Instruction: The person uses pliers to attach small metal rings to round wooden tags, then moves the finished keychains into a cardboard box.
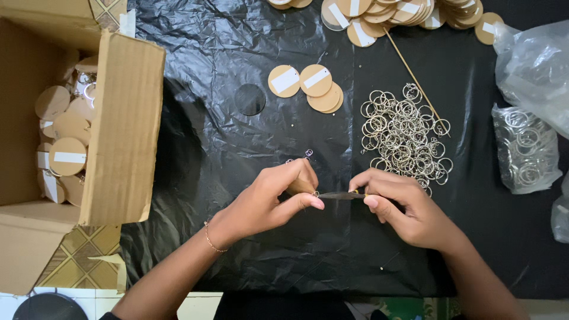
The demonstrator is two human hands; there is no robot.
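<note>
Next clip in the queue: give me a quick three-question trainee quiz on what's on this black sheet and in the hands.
1. True or false: the cardboard box lies on the person's right.
2. What lies heaped just beyond the right hand? A) metal key rings B) scissors C) coins
3. What does the left hand pinch?

Key
1. False; it is on the left.
2. A, the pile of metal key rings.
3. A tan round disc, held edge-on, meeting the thin dark piece that the right hand holds.

Left hand [272, 198] pinches wooden disc [299, 187]; right hand [403, 204] holds dark tool [341, 195]; key rings [406, 133] beyond
</note>
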